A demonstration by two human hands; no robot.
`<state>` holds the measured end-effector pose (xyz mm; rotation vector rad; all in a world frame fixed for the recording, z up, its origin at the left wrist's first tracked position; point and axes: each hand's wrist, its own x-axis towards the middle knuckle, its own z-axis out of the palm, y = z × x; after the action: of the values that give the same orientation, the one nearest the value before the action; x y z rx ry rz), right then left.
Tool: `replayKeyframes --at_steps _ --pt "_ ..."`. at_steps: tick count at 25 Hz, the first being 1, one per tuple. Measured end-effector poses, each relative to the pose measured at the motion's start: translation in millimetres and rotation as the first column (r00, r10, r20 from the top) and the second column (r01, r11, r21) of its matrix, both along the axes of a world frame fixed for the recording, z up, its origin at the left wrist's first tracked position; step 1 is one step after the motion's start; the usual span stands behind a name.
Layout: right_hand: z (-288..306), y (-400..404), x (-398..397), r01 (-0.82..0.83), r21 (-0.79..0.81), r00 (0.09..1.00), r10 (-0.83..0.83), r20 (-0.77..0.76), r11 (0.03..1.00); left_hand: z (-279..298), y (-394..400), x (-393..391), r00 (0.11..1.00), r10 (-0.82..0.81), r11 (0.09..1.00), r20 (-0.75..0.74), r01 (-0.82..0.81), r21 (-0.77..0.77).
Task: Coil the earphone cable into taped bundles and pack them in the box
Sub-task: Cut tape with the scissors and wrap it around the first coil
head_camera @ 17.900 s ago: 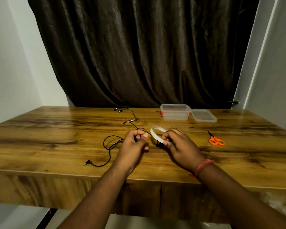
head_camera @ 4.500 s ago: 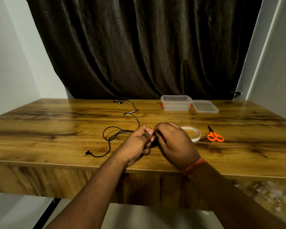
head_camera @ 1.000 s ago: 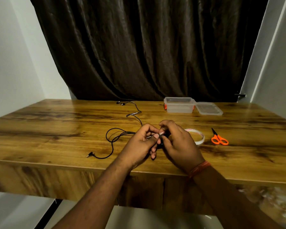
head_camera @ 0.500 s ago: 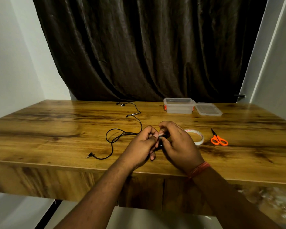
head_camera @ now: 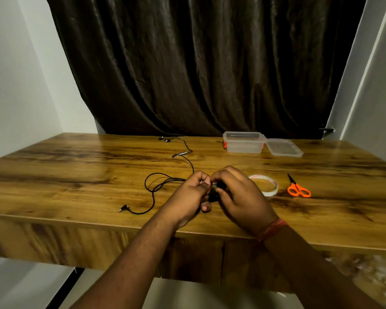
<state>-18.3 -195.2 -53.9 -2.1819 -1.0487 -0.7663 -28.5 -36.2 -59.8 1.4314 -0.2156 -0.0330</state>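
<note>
Head view: both hands meet over the near middle of the wooden bench (head_camera: 76, 175). Left hand (head_camera: 188, 197) has fingers (head_camera: 201, 178) curled, pinching a small black coiled bundle (head_camera: 216, 192) of earphone cable. Right hand (head_camera: 241, 197) curls its fingers round the same bundle from the right, thumb and forefinger pressed on it. Bundle is mostly hidden between the two hands, only a dark bit shows.

Rest of the black cable (head_camera: 156, 186) runs left from the hands, loops on the bench, and ends in an angled plug (head_camera: 123, 208) near the front edge. Another stretch runs far to the earbuds (head_camera: 164, 139) by the curtain (head_camera: 198, 63).

Tape roll (head_camera: 270, 182) lies flat on the bench just right of the right hand, partly hidden behind it. Orange scissors (head_camera: 298, 189) lie near the roll, further right. Clear plastic box (head_camera: 243, 142) sits at the far right of the bench, open, with its lid (head_camera: 283, 148) lying touching its right side. Red thread band (head_camera: 272, 229) on the right wrist.
</note>
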Motion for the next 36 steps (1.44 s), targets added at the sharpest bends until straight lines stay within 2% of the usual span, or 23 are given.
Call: replayKeyframes --at_steps 11,19,25,27,31,33,36 --pt "3 0 -3 0.051 -0.131 0.988 -0.031 0.148 0.990 2 0 1 0.998 0.036 0.997 -0.052 -0.040 -0.066" --pt "1 2 -2 0.016 -0.189 0.991 0.009 0.131 0.982 5 5 3 0.995 -0.013 0.979 -0.101 -0.008 -0.205" --pt "1 1 0 -0.004 -0.168 0.998 0.014 0.055 0.986 6 11 3 0.985 -0.086 0.955 -0.152 0.038 -0.293" --pt "1 0 -3 -0.013 -0.089 1.000 0.011 -0.026 0.996 7 11 3 0.984 -0.086 0.952 -0.156 0.035 -0.303" --pt "3 -4 -4 0.016 0.216 0.984 0.023 -0.177 0.976 7 10 0 0.985 -0.082 0.958 -0.155 0.035 -0.284" --pt "3 -3 -1 -0.010 0.236 0.962 0.074 -0.264 0.972 8 9 -1 0.987 -0.077 0.966 -0.138 0.040 -0.254" --pt "2 -3 2 -0.040 0.227 0.948 0.109 -0.299 0.973 8 8 -3 0.991 -0.070 0.973 -0.117 0.042 -0.228"
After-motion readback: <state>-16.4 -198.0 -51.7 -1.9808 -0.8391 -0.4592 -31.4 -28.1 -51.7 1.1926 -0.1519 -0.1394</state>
